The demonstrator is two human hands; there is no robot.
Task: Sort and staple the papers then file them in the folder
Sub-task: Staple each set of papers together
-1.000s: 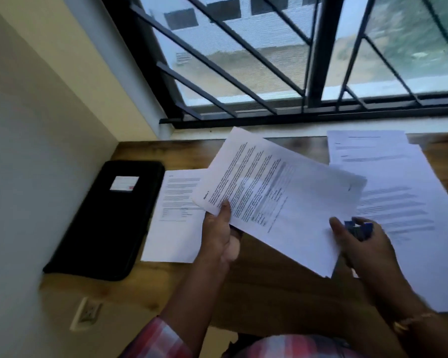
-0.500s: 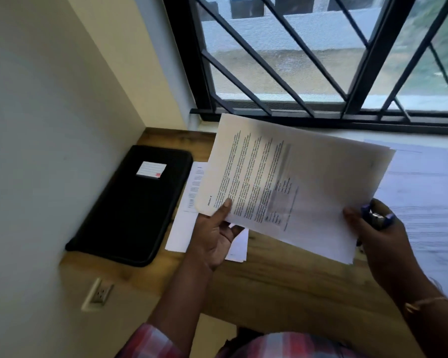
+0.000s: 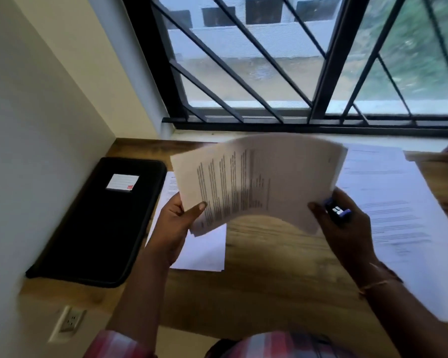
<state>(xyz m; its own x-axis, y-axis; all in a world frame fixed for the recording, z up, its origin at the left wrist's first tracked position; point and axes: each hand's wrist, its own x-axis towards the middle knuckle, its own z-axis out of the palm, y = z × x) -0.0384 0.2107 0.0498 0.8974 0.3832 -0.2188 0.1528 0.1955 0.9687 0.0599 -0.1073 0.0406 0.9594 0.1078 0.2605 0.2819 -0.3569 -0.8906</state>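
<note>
Head view: your left hand and right hand, which also grips the stapler, pinch one sheaf; folder closed, filing undone

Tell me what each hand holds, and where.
Left hand pinches the paper stack at its lower left corner; right hand holds its lower right corner plus a blue stapler.

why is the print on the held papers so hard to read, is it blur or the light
Both, in the head view: the held papers are smeared by motion, their lines streaked and their edges doubled; the window behind backlights them, leaving the facing side grey and casting a shadow on the desk.
</note>
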